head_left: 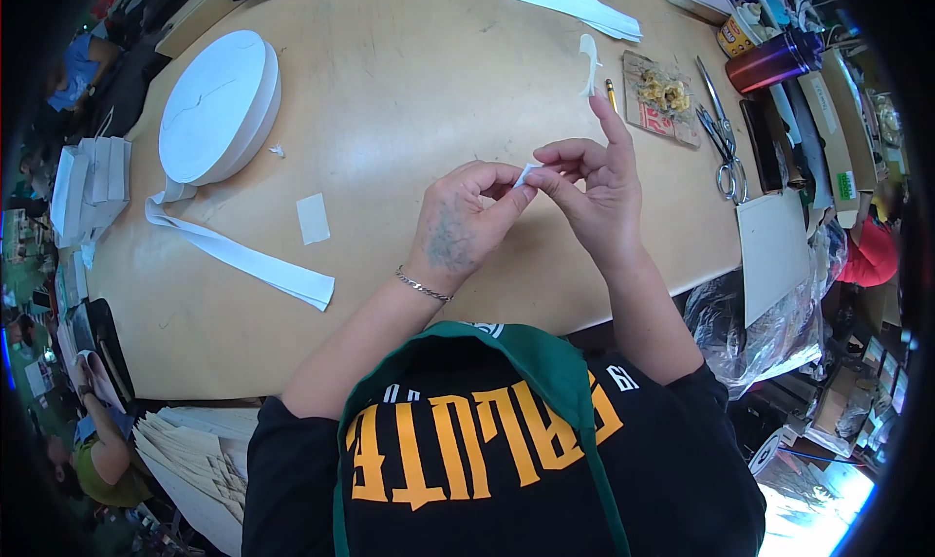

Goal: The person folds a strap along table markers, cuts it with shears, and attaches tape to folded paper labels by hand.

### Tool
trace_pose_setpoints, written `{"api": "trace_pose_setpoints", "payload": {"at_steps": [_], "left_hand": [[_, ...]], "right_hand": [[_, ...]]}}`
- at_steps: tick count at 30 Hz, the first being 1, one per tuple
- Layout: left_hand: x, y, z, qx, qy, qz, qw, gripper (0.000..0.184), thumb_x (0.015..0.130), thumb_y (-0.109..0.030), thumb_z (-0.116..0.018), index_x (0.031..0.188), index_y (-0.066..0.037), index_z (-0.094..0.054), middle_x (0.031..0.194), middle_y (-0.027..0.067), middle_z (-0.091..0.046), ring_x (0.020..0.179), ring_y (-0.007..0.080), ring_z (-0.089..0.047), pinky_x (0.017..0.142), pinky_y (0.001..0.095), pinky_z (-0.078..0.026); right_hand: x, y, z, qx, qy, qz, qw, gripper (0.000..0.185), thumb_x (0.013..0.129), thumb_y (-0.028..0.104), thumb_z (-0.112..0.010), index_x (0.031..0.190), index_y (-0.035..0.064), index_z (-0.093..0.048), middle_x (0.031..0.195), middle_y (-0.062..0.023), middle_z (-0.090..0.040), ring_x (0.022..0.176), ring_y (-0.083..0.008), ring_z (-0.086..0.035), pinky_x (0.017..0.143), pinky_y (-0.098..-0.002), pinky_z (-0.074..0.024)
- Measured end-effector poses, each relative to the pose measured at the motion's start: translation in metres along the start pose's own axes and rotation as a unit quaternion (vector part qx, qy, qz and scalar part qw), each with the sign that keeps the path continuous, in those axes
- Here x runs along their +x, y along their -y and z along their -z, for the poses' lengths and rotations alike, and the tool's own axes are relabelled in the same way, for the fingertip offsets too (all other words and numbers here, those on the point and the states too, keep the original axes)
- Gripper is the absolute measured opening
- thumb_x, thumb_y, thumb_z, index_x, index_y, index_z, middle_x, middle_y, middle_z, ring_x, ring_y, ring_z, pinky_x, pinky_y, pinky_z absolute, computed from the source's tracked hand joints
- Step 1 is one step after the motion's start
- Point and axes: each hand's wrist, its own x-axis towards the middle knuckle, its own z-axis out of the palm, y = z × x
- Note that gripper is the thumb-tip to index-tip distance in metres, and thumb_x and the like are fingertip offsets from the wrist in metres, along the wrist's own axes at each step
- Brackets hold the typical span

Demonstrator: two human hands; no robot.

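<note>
Both hands meet over the middle of the table. A small white piece [527, 173] is pinched between them. My left hand [467, 216] holds its left side between thumb and fingers. My right hand [599, 192] grips its other side with thumb and a bent finger, another finger stretched upward. A thin whitish strip [588, 62] stands at the tip of that raised finger; whether it sticks there is unclear. To the left lies a small white rectangle [314, 219], beside a long white band [253, 263] that trails from a large white roll [216, 107].
White strips [575, 7] lie at the table's far edge. On the right are a board with yellowish clumps [662, 99], a pencil [611, 95], scissors [726, 158] and a purple-red bottle [774, 60]. Folded white material [93, 192] stands at left. Other people are at both sides.
</note>
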Motion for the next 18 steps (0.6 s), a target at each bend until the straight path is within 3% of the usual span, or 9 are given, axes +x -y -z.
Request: {"api": "trace_pose_setpoints", "payload": {"at_steps": [7, 13, 16, 18], "left_hand": [[-0.001, -0.010, 0.004, 0.030, 0.045, 0.055, 0.997, 0.018, 0.085, -0.016, -0.066, 0.093, 0.000, -0.068, 0.080, 0.0023, -0.066, 0.073, 0.0057, -0.056, 0.066, 0.0207, -0.044], [0.000, 0.006, -0.002, -0.080, 0.032, 0.146, 0.986, 0.020, 0.087, -0.019, -0.064, 0.093, 0.000, -0.067, 0.076, -0.0006, -0.062, 0.069, 0.0047, -0.053, 0.062, 0.0195, -0.042], [-0.003, 0.005, -0.004, -0.067, 0.039, 0.118, 0.990, 0.018, 0.088, -0.018, -0.062, 0.089, 0.000, -0.066, 0.073, -0.0015, -0.060, 0.066, 0.0042, -0.050, 0.060, 0.0197, -0.041], [-0.003, 0.009, -0.008, -0.033, 0.012, 0.061, 0.998, 0.018, 0.086, -0.018, -0.062, 0.083, 0.000, -0.064, 0.072, 0.0028, -0.059, 0.060, 0.0071, -0.050, 0.055, 0.0223, -0.041]], "right_hand": [[0.001, 0.006, 0.007, 0.153, 0.043, -0.099, 0.982, 0.082, 0.078, 0.002, -0.070, 0.141, 0.0074, -0.019, 0.080, -0.0064, -0.062, 0.076, -0.0118, -0.060, 0.072, -0.0239, -0.0469], [0.005, 0.003, 0.008, 0.195, 0.011, -0.115, 0.974, 0.080, 0.078, -0.004, -0.066, 0.141, 0.0062, -0.017, 0.080, -0.0070, -0.060, 0.077, -0.0112, -0.059, 0.073, -0.0251, -0.0484], [0.006, 0.004, 0.010, 0.188, 0.020, -0.125, 0.974, 0.081, 0.077, -0.007, -0.066, 0.140, 0.0063, -0.017, 0.081, -0.0073, -0.060, 0.076, -0.0115, -0.059, 0.072, -0.0250, -0.0491], [0.006, 0.004, 0.009, 0.186, 0.020, -0.125, 0.974, 0.081, 0.077, -0.007, -0.066, 0.140, 0.0066, -0.017, 0.081, -0.0071, -0.060, 0.075, -0.0112, -0.059, 0.071, -0.0246, -0.0489]]}}
